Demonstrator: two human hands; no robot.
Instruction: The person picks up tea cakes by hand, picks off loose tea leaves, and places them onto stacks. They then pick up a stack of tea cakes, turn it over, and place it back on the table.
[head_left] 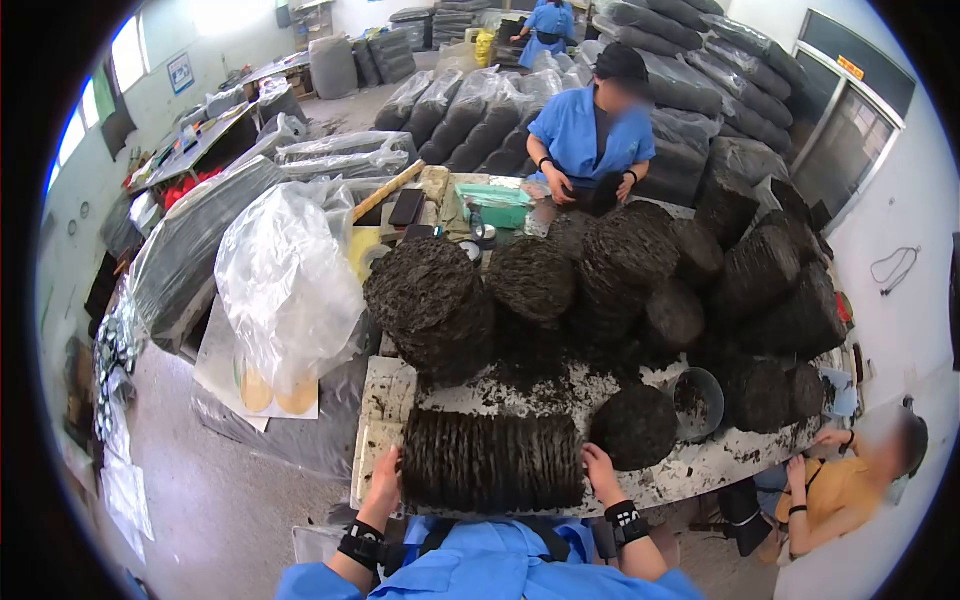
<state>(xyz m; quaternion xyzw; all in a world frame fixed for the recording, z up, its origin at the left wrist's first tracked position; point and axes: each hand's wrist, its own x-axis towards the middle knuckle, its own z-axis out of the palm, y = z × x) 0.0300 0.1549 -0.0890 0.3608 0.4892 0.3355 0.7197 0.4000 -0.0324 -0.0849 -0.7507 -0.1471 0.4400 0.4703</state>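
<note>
A long row of dark, thin round cakes, which look like dried seaweed [492, 462], lies on its side at the table's near edge. My left hand [384, 482] presses against its left end, and my right hand [602, 474] presses against the right end, so the stack is held between them. Just right of my right hand, a flat round dark cake [634, 427] lies on the table, beside a clear round tub [697, 402] with dark crumbs. Behind the row, a tall stack of dark cakes [425, 300] stands upright. My fingertips are partly hidden by the row's ends.
More dark stacks [630, 245] crowd the table's middle and right. A clear plastic bag [290, 275] bulges at the left. One person in blue [590, 140] handles dark cakes across the table; another in yellow [835, 495] sits at the right. Crumbs cover the white tabletop [530, 395].
</note>
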